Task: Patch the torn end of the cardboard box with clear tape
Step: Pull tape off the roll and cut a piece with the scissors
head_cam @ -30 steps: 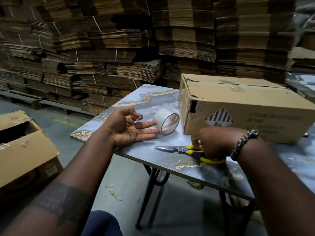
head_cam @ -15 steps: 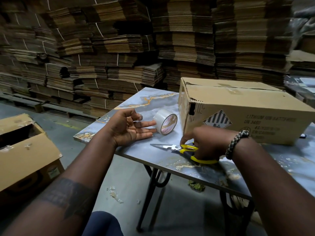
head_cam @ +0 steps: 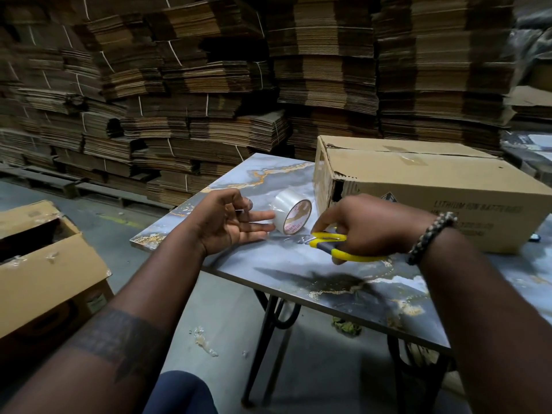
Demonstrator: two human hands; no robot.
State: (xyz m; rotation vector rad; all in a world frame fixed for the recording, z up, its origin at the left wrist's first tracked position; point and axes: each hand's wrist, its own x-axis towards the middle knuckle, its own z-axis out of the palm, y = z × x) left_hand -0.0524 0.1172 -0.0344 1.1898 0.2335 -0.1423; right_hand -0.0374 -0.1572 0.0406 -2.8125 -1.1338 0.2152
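A brown cardboard box [head_cam: 424,186] lies on the marbled table [head_cam: 298,273], its torn left corner showing a dark gap. A roll of clear tape [head_cam: 291,216] stands on edge just left of the box. My left hand [head_cam: 230,221] rests palm up beside the roll, fingers apart, fingertips touching or almost touching the tape. My right hand [head_cam: 367,225] grips the yellow-handled scissors [head_cam: 340,245], lifted off the table in front of the box, blades pointing left toward the roll and blurred.
An open cardboard box [head_cam: 44,264] sits on the floor at the left. Tall stacks of flattened cardboard [head_cam: 209,85] fill the background. The table's near edge and black metal legs [head_cam: 268,324] are in front of me; scraps lie on the floor.
My right hand has picked the scissors up from the table and raised them, moving left toward the tape roll. My left hand stays beside the roll.
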